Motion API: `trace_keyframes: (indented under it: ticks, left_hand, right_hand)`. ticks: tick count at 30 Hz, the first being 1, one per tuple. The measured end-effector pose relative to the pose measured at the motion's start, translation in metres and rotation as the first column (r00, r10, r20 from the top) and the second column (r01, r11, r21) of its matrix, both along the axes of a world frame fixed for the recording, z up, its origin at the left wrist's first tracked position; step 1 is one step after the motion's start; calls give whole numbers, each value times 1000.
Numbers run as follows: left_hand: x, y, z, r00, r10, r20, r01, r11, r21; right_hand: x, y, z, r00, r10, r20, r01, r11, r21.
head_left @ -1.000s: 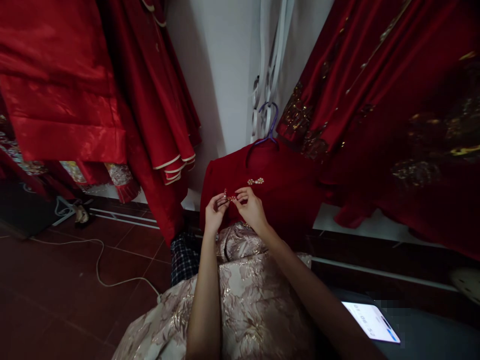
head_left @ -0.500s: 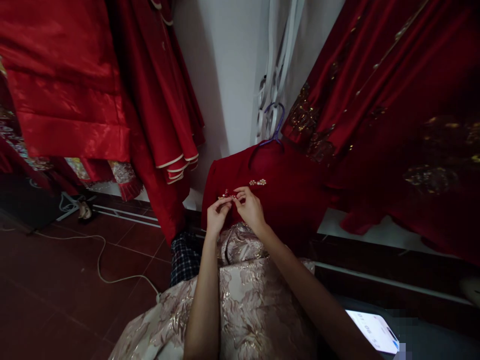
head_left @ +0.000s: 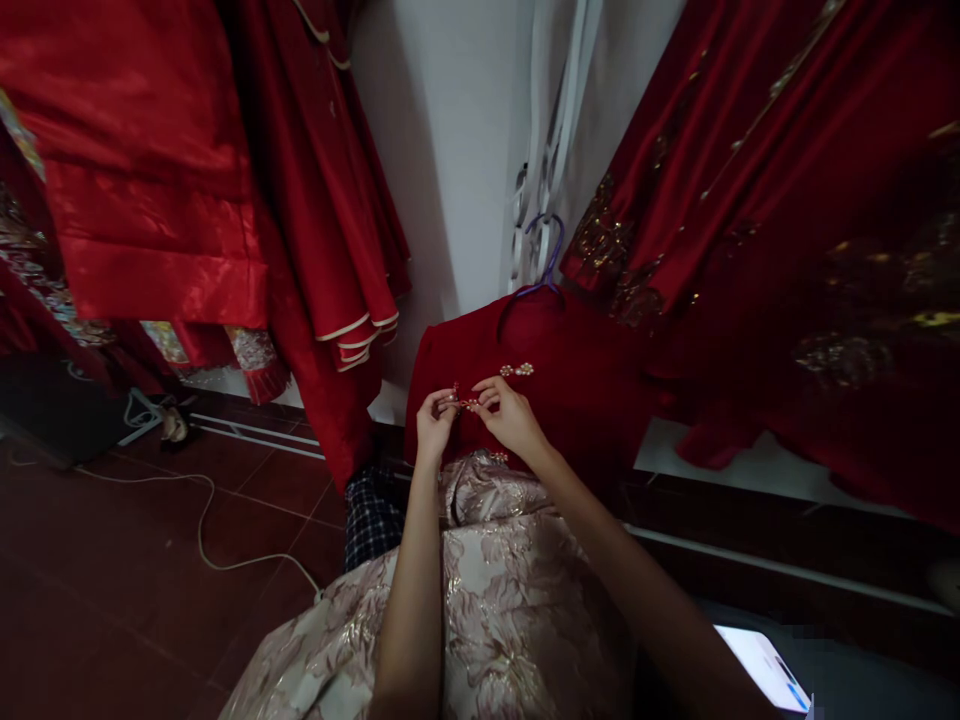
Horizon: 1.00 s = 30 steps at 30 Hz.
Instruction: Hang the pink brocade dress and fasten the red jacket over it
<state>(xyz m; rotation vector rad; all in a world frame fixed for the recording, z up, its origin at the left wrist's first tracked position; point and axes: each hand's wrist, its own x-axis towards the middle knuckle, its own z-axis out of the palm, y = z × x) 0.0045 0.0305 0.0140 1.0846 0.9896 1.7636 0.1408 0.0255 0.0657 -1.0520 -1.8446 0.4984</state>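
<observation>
A dark red garment (head_left: 570, 390) on a purple hanger (head_left: 546, 255) lies in front of me over a pale floral brocade fabric (head_left: 495, 600). My left hand (head_left: 433, 425) and my right hand (head_left: 514, 418) meet on its front, both pinching a small beaded gold clasp (head_left: 466, 402). A second clasp of the same kind (head_left: 517, 369) sits just above my right hand, untouched.
Red satin garments (head_left: 187, 200) hang at the left and embroidered red ones (head_left: 750, 200) at the right. A white wall (head_left: 457, 150) stands behind. A white cable (head_left: 202, 530) runs over the tiled floor. A lit phone (head_left: 765, 665) lies at the lower right.
Both hands stay pinched on the lower clasp, with only small finger shifts. The view has shifted slightly.
</observation>
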Motion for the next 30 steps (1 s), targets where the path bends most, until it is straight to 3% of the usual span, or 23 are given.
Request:
trace_keyframes:
  ticks: [7,18,25,30]
  left_hand:
    - [-3,-1,0,995,-91,41,92,995,-33]
    - [0,-11,12,986,37,-160,-37,999,2]
    - [-5,-10,11,977,40,-208,-42,999,-7]
    - [-9,-11,12,979,-41,-198,47,999,23]
  right_hand:
    - [-2,4,1,1000,14,12,-14,1000,12]
    - [-8,1,-10,998,-58,-31,60,996,68]
    - [-16,-1,-11,992,-127,-17,128,985,117]
    - [-5,-3,-2,998,-56,-19,56,998,10]
